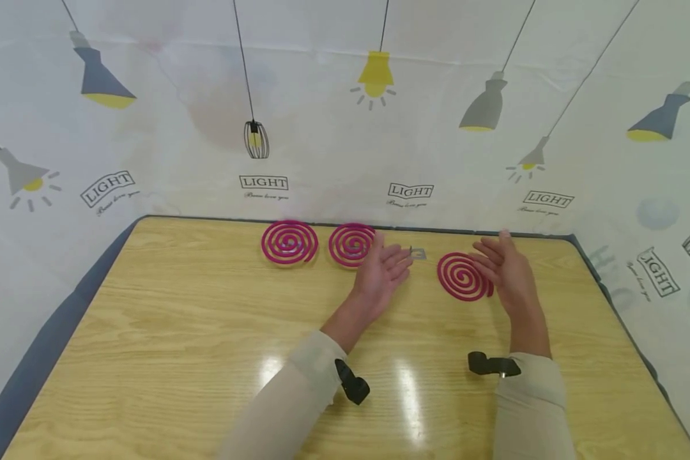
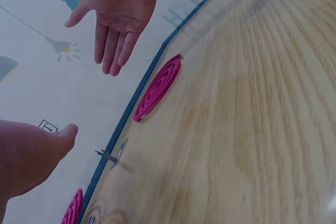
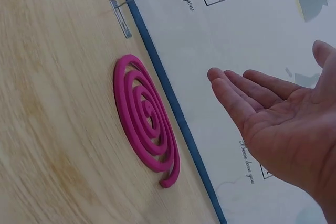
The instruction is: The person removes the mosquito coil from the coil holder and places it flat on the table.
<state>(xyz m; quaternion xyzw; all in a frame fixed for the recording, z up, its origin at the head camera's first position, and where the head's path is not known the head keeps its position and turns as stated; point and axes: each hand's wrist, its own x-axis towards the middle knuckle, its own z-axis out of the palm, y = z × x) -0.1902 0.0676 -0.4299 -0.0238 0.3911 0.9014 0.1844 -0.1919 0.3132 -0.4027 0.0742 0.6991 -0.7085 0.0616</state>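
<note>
Three magenta mosquito coils lie flat along the table's far side: a left coil [image 1: 289,242], a middle coil [image 1: 353,245] and a right coil [image 1: 463,276]. Between the middle and right ones sits a small metal coil stand [image 1: 418,253] with an upright prong. My left hand [image 1: 377,281] hovers palm-up beside the middle coil, hiding part of it from the head view. My right hand [image 1: 508,275] is held above the table at the right coil's right edge, fingers extended, palm turned inward. The right wrist view shows this coil [image 3: 147,114] apart from the hand. Both hands hold nothing.
A light wood table [image 1: 178,332] runs up to a white backdrop [image 1: 322,115] printed with lamps. Dark edging [image 1: 236,220] borders the tabletop at the back and sides. Each sleeve cuff carries a black wrist camera, one being the right wrist camera [image 1: 492,365].
</note>
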